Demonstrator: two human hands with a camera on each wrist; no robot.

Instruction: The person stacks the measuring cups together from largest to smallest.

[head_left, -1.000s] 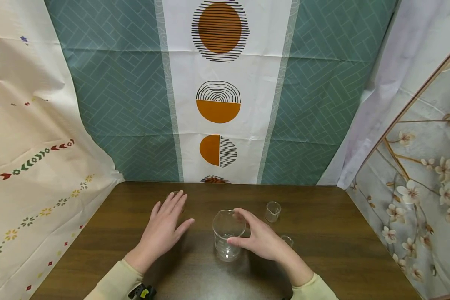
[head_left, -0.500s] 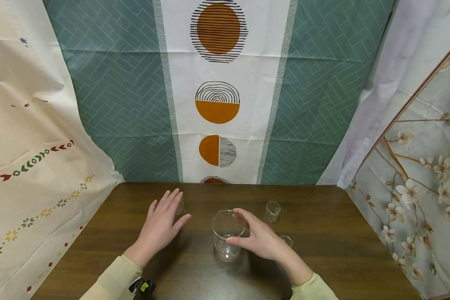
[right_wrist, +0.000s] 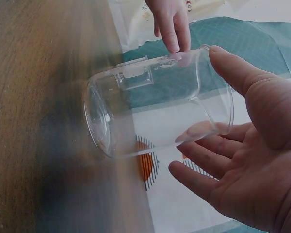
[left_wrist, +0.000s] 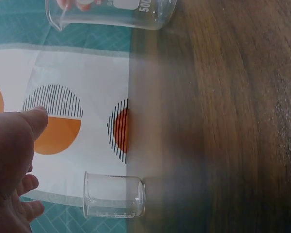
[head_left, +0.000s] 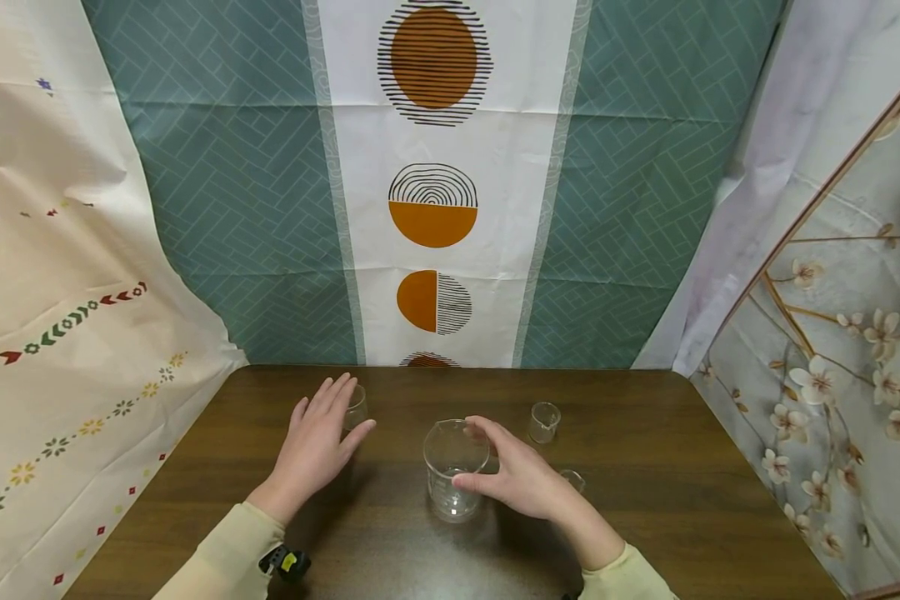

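A large clear glass beaker (head_left: 446, 492) with a pouring spout stands upright near the middle of the table. My right hand (head_left: 521, 475) holds it near the rim, thumb on the near side and fingers on the far side, as the right wrist view of the beaker (right_wrist: 155, 107) also shows. My left hand (head_left: 311, 450) hovers at the left with its fingers extended and nothing in its grasp. Just beyond that hand, partly covered by it, is a small glass beaker (head_left: 357, 410); the left wrist view has this small beaker (left_wrist: 114, 196) beside the fingers.
Behind and right of the large beaker stands another small beaker (head_left: 544, 423). A further small glass vessel (head_left: 573, 481) shows partly behind the right wrist. The brown wooden table (head_left: 645, 467) ends at a green-and-white cloth backdrop (head_left: 270, 208).
My left hand has drifted slightly left and away from the large beaker, uncovering more of the small beaker behind it. The right hand and the large beaker have stayed in place.
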